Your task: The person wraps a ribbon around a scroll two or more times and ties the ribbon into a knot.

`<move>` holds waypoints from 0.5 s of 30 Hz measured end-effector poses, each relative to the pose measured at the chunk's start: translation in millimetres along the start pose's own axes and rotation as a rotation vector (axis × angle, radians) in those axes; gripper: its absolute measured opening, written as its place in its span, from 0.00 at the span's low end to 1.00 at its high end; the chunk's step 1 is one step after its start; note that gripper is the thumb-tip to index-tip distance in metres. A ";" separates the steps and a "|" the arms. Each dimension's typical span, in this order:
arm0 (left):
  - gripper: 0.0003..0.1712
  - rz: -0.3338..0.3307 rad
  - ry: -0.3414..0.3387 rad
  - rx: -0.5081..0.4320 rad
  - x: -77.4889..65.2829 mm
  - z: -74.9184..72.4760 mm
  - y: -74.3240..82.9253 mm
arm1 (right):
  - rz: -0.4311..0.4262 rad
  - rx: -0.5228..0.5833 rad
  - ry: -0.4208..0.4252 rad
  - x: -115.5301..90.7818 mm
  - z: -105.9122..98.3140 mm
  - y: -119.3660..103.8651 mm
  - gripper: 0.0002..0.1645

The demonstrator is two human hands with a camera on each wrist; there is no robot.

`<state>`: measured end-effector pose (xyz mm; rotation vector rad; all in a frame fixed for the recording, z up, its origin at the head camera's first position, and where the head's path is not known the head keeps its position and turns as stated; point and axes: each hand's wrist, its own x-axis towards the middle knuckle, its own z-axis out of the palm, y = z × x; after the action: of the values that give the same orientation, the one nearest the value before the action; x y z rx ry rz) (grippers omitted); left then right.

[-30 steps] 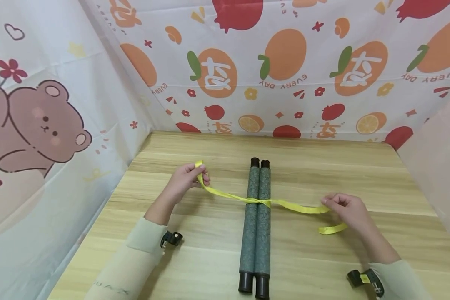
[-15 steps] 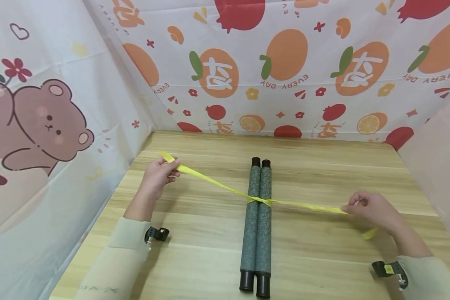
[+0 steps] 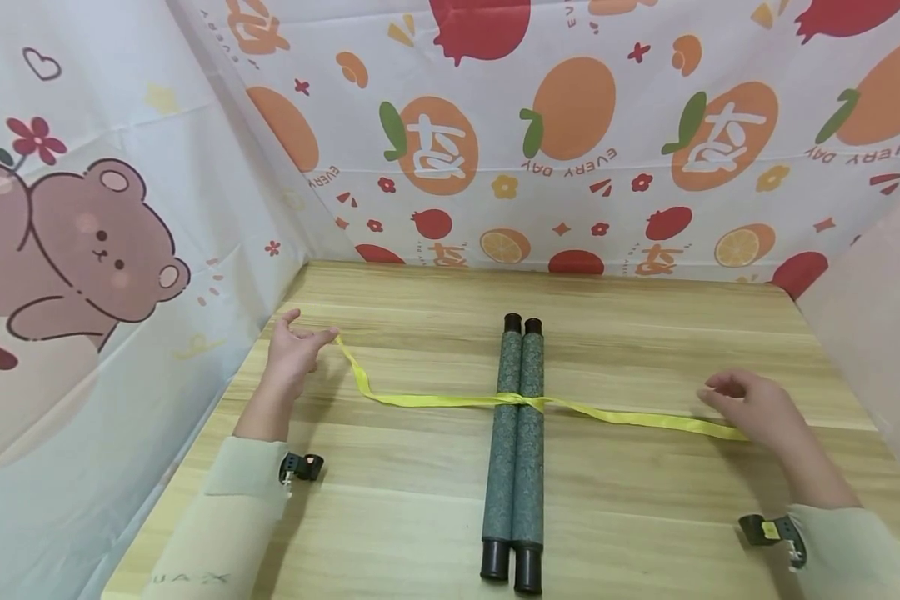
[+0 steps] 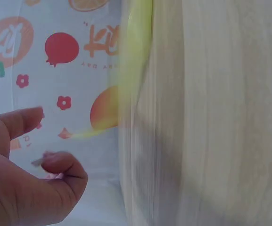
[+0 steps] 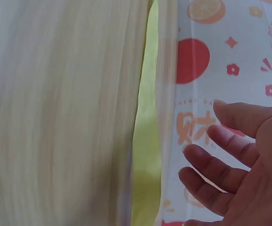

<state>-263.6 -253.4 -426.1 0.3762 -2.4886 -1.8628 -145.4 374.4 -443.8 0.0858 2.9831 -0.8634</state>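
A scroll (image 3: 527,483), rolled into two parallel green patterned rolls with dark brown end knobs, lies on the table in the head view. Across its middle a yellow ribbon (image 3: 427,402) crosses itself, and its two tails stretch out to the sides. My left hand (image 3: 291,362) is beside the left tail's end, fingers spread; the left wrist view shows the loose ribbon (image 4: 136,42) apart from the fingers (image 4: 65,165). Above the right tail hovers my right hand (image 3: 757,408). In the right wrist view its fingers (image 5: 216,165) hold nothing, and the ribbon (image 5: 145,165) lies beyond them.
The wooden table (image 3: 390,517) meets a fruit-printed cloth (image 3: 495,208) at the back and a bear-printed cloth (image 3: 225,192) on the left. Each wrist carries a black camera strap, the left strap (image 3: 300,467) and the right strap (image 3: 774,531).
Both hands moved outward, pulling the ribbon taut across the scroll. Now both have let go: the tails have slackened and dropped, and the fingers have opened.
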 end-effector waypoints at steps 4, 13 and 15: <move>0.50 0.066 0.017 0.050 -3.4 8.8 1.7 | -0.038 0.001 0.005 2.6 5.9 -17.0 0.29; 0.21 0.320 -0.264 0.319 -32.2 64.2 21.0 | -0.144 0.039 -0.051 11.5 35.3 -59.8 0.20; 0.17 0.354 -0.334 0.365 -39.6 79.0 24.8 | -0.162 0.060 -0.066 13.4 42.1 -68.4 0.19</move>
<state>-241.7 -164.5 -420.4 -0.3905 -2.8673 -1.4335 -162.3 294.9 -443.6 -0.1815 2.9351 -0.9508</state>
